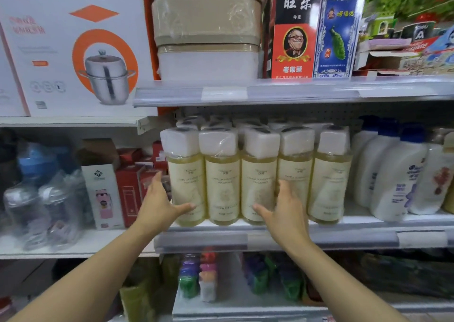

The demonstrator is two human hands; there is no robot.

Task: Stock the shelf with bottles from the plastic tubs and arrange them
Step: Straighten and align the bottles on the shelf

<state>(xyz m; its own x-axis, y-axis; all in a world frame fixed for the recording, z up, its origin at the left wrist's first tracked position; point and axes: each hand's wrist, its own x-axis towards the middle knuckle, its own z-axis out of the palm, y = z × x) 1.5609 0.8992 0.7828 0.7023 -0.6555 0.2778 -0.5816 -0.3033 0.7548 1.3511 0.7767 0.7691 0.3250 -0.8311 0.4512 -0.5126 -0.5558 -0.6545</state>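
Head view, shelf: a pale metal middle shelf (pixel 368 219) with a clear price strip along its front edge is seen straight on, between a fuller shelf above and a dim one below.
Head view, bottles: a front row of five pale yellow clear plastic bottles with square white caps (pixel 258 177) is lined up at the shelf edge, cream labels outward; further caps are visible behind, so the rows are judged to run deep. Shrink film seems to wrap them, though how they are bundled cannot be told.
Head view, left hand: the left hand (pixel 159 204) is laid flat against the outer side of the leftmost bottle (pixel 186 186), fingers straight, thumb reaching across the lower front. Nothing is gripped; the hand is wide and pressing.
Head view, right hand: the right hand (pixel 286 206) is spread over the lower fronts of the third and fourth bottles, fingers extended, thumb pointing left. It too is wide, with nothing held.
Reason for the hold: the two flat palms are judged to be squaring the row, one from its end and one from its front, so that labels face forward.
Neighbours: white shampoo bottles with blue caps (pixel 393 169) stand just beside the row on the right.
Tubs: no plastic tubs are in view.
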